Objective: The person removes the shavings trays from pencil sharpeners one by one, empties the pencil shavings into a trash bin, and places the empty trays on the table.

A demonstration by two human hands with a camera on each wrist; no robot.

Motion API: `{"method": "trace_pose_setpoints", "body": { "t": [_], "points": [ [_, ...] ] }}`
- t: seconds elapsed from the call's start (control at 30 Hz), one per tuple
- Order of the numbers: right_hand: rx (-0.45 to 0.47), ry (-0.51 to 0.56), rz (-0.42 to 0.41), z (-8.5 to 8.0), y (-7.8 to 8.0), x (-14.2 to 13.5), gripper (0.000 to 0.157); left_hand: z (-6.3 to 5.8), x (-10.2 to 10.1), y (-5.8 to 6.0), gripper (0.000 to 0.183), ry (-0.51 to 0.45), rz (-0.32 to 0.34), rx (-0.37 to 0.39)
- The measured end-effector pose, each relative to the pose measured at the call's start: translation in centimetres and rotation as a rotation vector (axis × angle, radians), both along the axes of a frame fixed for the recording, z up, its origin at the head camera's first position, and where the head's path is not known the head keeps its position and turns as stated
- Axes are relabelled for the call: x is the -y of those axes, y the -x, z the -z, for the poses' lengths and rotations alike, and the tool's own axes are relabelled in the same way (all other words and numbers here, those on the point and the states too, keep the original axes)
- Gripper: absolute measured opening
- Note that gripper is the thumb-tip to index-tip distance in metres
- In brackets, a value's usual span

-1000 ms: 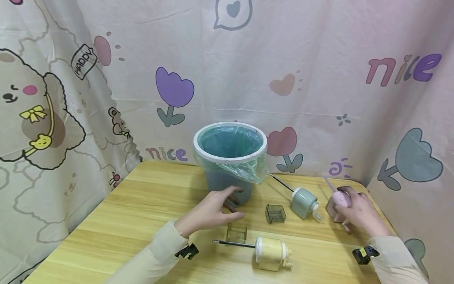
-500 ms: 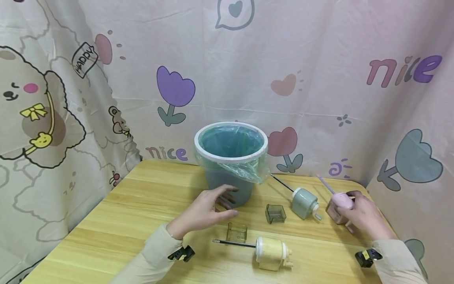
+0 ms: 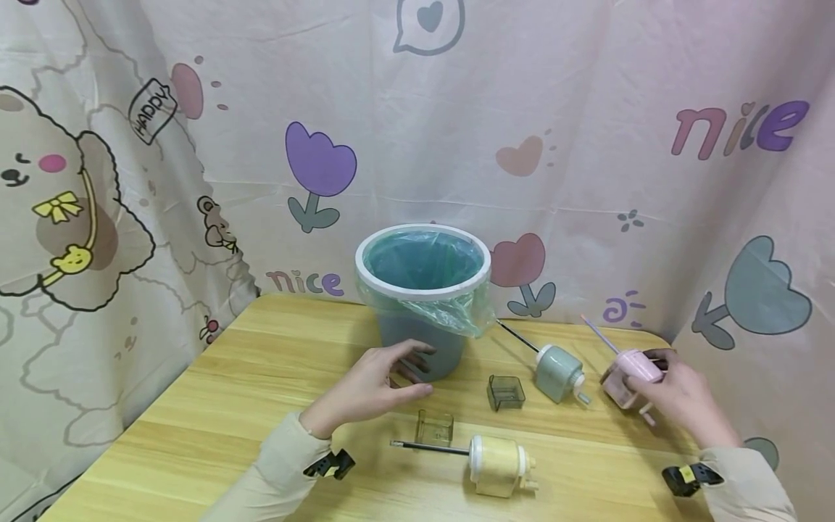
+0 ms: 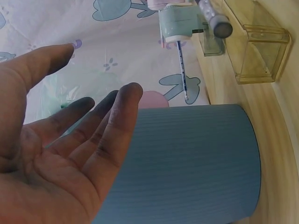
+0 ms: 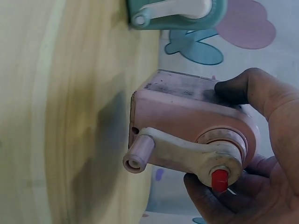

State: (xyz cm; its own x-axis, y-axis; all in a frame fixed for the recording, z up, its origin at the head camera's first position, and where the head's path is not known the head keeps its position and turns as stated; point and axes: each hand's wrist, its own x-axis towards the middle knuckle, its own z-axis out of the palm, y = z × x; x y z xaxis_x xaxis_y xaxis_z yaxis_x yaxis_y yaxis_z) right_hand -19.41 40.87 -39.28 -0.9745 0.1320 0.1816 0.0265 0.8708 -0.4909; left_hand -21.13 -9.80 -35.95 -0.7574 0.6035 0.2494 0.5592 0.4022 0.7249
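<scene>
My right hand (image 3: 681, 399) holds a pink crank pencil sharpener (image 3: 639, 365) with a purple pencil (image 3: 600, 334) in it. In the right wrist view, the thumb lies on one side of the pink sharpener (image 5: 182, 107) and the fingers on the other, partly hidden; its crank handle (image 5: 140, 154) faces the camera. The sharpener tilts, its shadow on the table. My left hand (image 3: 372, 388) hovers before the bin (image 3: 417, 337) with nothing in it; its fingers (image 4: 124, 112) are spread and slightly bent. Nearby are a grey-green sharpener (image 3: 559, 372) and a yellow one (image 3: 498, 467), each with a pencil.
Two see-through shavings drawers lie on the wooden table (image 3: 274, 362): a grey one (image 3: 507, 392) and a yellowish one (image 3: 435, 428). A green plastic bag (image 3: 457, 308) lines the bin under its white rim. A printed curtain (image 3: 417, 145) hangs behind.
My right hand has shifted slightly right and tilted the pink sharpener, its pencil swinging left and then staying there. The left hand has drawn back a little to the left.
</scene>
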Motion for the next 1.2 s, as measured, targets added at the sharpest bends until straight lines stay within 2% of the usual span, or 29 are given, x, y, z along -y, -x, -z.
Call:
{"method": "trace_pose_setpoints", "body": {
  "t": [0.23,0.67,0.93,1.2],
  "points": [
    [-0.023,-0.007,-0.001,-1.6,-0.8,0.5,0.078,-0.3,-0.1,-0.3,0.053,0.008,-0.005,0.006],
    [-0.057,-0.004,-0.025,-4.2,-2.7,2.0,0.073,-1.0,-0.2,-0.8,0.049,-0.002,0.039,0.025],
    [-0.152,-0.004,-0.049,-5.1,-4.1,3.2,0.071,-1.4,-0.5,-1.4,0.048,-0.009,0.065,0.03],
    [-0.203,-0.005,-0.081,-6.4,-5.5,4.8,0.065,-1.7,-1.0,-2.2,0.047,-0.025,0.113,0.034]
  ]
}}
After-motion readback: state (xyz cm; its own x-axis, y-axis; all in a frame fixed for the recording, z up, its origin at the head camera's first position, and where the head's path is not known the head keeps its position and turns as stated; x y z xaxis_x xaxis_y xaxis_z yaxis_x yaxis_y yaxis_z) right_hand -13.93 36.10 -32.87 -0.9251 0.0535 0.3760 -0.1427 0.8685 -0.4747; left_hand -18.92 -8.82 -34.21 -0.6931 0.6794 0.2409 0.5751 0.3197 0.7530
